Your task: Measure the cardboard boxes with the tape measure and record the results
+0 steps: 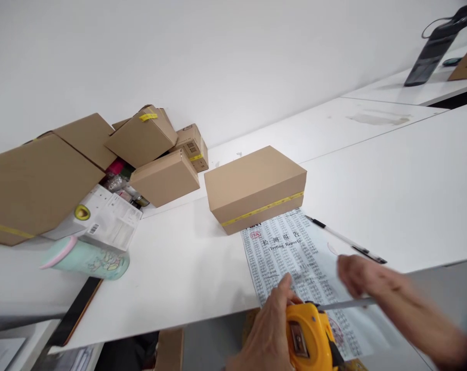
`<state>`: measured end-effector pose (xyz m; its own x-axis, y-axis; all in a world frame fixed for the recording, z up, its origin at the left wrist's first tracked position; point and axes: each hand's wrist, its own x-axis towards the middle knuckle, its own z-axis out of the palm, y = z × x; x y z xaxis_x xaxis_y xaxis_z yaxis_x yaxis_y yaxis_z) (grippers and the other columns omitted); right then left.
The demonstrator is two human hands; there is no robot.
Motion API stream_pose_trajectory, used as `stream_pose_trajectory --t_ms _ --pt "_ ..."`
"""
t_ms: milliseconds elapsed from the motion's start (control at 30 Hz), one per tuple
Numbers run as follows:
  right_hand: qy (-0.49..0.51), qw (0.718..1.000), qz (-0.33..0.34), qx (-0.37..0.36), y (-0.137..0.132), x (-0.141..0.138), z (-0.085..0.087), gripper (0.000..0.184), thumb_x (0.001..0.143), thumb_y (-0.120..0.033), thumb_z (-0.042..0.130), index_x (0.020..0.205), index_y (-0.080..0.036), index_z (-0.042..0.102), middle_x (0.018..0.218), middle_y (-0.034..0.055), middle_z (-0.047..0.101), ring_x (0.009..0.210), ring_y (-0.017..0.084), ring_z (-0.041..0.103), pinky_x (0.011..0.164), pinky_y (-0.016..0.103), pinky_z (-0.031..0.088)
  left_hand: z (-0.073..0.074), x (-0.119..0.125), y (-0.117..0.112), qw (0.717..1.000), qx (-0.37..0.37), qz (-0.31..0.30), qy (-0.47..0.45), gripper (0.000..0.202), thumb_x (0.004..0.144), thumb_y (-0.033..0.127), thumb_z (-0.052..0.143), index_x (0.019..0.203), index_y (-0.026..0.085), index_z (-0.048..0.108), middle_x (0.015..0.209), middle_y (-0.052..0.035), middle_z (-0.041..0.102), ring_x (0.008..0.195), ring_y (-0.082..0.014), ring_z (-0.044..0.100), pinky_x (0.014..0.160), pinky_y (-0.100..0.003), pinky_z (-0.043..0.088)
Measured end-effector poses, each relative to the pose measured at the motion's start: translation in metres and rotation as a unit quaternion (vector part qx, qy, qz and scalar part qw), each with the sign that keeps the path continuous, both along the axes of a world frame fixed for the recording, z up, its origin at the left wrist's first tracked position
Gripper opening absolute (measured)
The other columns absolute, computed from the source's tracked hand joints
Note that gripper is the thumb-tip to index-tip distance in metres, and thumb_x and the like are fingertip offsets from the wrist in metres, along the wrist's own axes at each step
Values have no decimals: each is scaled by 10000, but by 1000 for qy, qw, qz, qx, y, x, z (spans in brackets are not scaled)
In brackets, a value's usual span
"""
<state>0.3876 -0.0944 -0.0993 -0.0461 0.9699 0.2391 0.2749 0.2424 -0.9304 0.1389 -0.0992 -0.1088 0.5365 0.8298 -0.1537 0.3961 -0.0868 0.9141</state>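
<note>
My left hand [266,335] is wrapped round a yellow tape measure [308,335] at the bottom of the view, above the table's front edge. A metal blade [343,304] runs out of its case to the right. My right hand [360,275], blurred by motion, has its fingers closed at the blade; the exact grip is smeared. Beneath both hands lies a printed sheet [275,268] headed "Testing Report", which hangs over the table edge. A closed cardboard box [256,185] with yellow tape stands at the sheet's far end. A black and white pen [345,239] lies right of the sheet.
Several cardboard boxes [163,175] are piled at the left by the wall. A mint tumbler [90,259] lies on its side before a white carton [113,219]. A dark bottle [430,56] stands at the far right. The white table [179,268] ends just in front of me.
</note>
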Motion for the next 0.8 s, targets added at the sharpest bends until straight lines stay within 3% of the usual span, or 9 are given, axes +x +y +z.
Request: stream_pose_trajectory --t_ms 67,133,233,267,333,433,633,733,800 --pt "33 998 16 -47 2 -31 8 420 912 -634 399 687 -291 490 633 16 513 549 227 503 471 394 465 3 6 2 1000 7 11 -15 1339 402 415 956 1544 278 270 1376 -163 521 1219 -437 509 1056 -565 395" --pt "21 999 -20 -37 7 -38 8 330 940 -542 435 746 -294 534 677 16 548 600 214 534 528 378 482 10 8 10 999 22 34 -2 1262 476 412 934 1539 284 267 1393 -160 505 1219 -422 515 1055 -559 397" --pt "-65 976 -205 -11 25 -6 -6 260 907 -561 490 868 -318 573 784 37 625 654 231 566 536 377 457 24 6 37 994 83 61 41 1062 657 350 835 1533 294 237 1368 -139 514 1183 -366 551 1048 -540 403" --pt "-112 955 -273 -16 33 11 -12 283 885 -586 508 870 -312 573 805 44 639 653 238 567 540 385 448 27 4 49 989 117 69 61 1007 704 324 795 1530 297 220 1352 -131 521 1177 -350 556 1039 -535 408" --pt "-227 914 -331 -59 49 42 -26 349 859 -618 503 832 -280 585 849 73 657 730 279 595 566 404 442 28 1 74 973 187 66 115 946 759 281 741 1526 303 188 1333 -118 528 1186 -337 550 1016 -527 425" --pt "-368 873 -310 -77 66 67 -43 404 857 -618 489 875 -233 610 946 121 672 920 346 593 569 388 427 23 0 109 940 263 42 213 906 780 229 714 1516 283 188 1305 -111 538 1178 -329 553 990 -516 451" --pt "-441 869 -224 8 68 58 -54 407 955 -525 332 796 -228 559 808 101 640 792 269 579 578 356 395 7 8 137 877 334 15 346 724 818 227 710 1439 139 348 1221 -156 572 1155 -343 560 980 -499 471" --pt "-370 900 -227 -32 60 59 -48 362 936 -533 381 784 -236 522 778 88 636 713 248 572 557 354 392 4 18 128 850 398 22 343 641 862 247 664 1417 110 375 1312 -206 535 1257 -384 493 1068 -567 387" --pt "-238 941 -226 -86 51 64 -39 308 925 -533 443 912 -247 557 751 53 634 624 209 548 543 346 404 2 28 117 857 425 -37 288 627 912 306 595 1453 140 323 1428 -199 471 1371 -368 401 1135 -571 320"
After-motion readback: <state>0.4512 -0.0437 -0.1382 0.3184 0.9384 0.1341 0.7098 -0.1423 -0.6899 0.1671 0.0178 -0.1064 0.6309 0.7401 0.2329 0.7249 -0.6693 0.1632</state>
